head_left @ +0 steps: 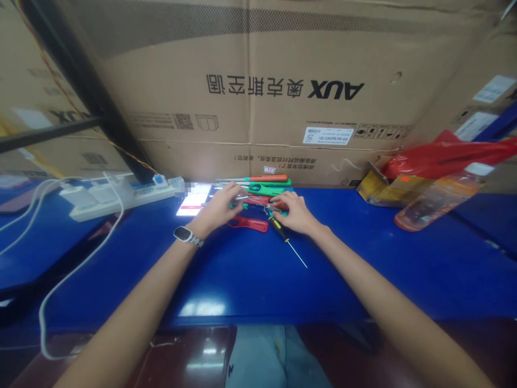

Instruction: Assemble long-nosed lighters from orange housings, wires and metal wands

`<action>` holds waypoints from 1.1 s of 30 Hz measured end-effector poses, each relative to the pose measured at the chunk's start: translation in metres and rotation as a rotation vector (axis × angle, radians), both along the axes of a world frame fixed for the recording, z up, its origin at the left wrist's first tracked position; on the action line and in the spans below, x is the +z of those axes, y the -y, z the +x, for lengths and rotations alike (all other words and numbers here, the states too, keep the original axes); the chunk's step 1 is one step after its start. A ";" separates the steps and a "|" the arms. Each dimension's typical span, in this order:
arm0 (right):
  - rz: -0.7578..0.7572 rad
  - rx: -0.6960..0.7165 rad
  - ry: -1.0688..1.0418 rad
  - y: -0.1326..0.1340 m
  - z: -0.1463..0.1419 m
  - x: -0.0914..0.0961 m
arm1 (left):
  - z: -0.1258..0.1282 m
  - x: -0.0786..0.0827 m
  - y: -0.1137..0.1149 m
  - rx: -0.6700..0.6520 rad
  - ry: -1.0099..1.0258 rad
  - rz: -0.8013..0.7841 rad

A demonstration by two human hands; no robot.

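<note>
While you lean over the tabletop (pixel 250 291), your two hands meet near its far edge, left hand (pixel 223 207) facing right hand (pixel 297 214), one thin wire (pixel 257 200) showing between them. Thumb and fingers curl close on both sides, but what either is clamped on, if anything, I cannot tell; your knuckles cover the small parts. Two red shells (pixel 251 223) here: one lies nearest you, the other slips half hidden behind your fingers. One green shell (pixel 269 189) sits beyond, and one orange handle (pixel 269 178) beyond that, right at the far edge. One black-and-yellow screwdriver (pixel 279 230) lies by your right hand, its tip towards the near edge. Left of your left hand, one phone (pixel 189 209) glows, its screen partly blurred out. One power strip (pixel 86 213) stands farther left, its plugs too crowded to count. Near the right end: one bottle (pixel 438 199), tilted.
</note>
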State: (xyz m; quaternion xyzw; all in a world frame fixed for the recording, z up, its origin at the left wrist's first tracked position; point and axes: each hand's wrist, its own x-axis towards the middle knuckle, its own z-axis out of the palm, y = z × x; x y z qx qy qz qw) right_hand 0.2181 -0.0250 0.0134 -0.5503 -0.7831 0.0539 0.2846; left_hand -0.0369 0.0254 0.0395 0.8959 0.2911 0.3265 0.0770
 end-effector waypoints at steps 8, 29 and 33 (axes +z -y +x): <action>0.032 0.004 -0.062 -0.015 -0.014 0.010 | 0.000 0.014 0.004 0.027 0.117 0.000; -0.072 0.048 -0.094 0.026 -0.052 -0.002 | -0.031 -0.022 0.008 0.094 -0.086 -0.267; -0.060 0.059 -0.111 0.024 -0.053 -0.003 | -0.037 -0.020 0.011 0.092 -0.124 -0.432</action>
